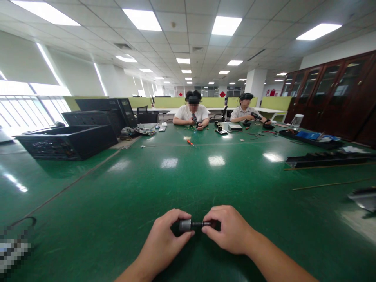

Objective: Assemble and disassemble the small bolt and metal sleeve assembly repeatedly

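Note:
Close to my body, above the green table, my left hand (164,239) curls its thumb and fingers around a short grey metal cylinder (185,225) with a dark end. A thin dark rod (196,224) runs from the cylinder toward the right. My right hand (230,230) pinches the far part of this rod between thumb and fingertips. The whole thing lies level, its two ends partly hidden by my hands. Whether it is one piece or two joined parts, I cannot tell.
An orange-handled screwdriver (191,143) lies further out on the green table (194,176). Black metal cases (67,141) stand at the left. Dark trays and rails (326,159) lie at the right. Two people sit across the table, each holding a dark tool.

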